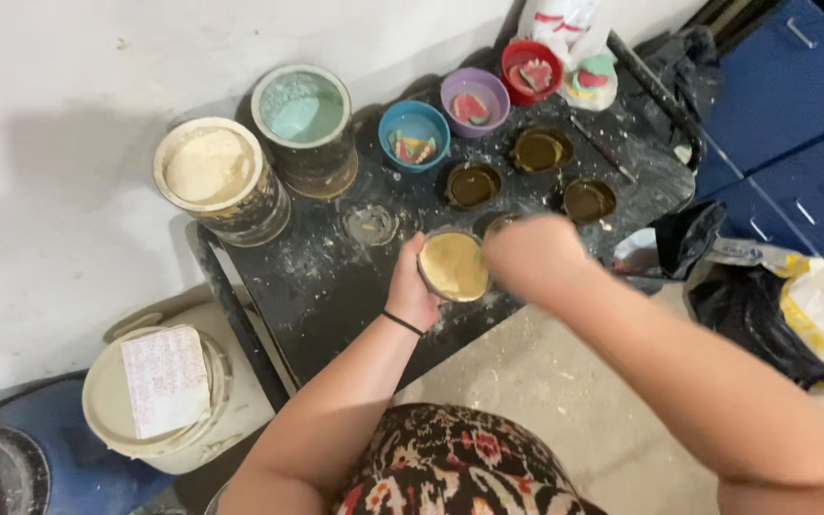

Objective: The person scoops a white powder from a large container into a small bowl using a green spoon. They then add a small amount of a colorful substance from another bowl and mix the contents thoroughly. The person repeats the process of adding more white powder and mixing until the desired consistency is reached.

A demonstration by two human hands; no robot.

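My left hand (412,286) grips a small round container (452,265) holding a pale yellow paste, tilted toward me above the black table (336,277). My right hand (536,256) is blurred, right beside the container's right rim with fingers curled; whether it holds anything is hidden by blur. Three small dark cups (473,185) (540,150) (588,200) sit on the table just beyond my hands.
Two large cans stand at the table's back left, one with beige powder (212,170), one with pale green (301,107). Blue (414,134), purple (474,100) and red (531,71) bowls hold coloured pieces. A white bucket (159,401) stands on the floor left; bags (793,305) and blue drawers (793,105) right.
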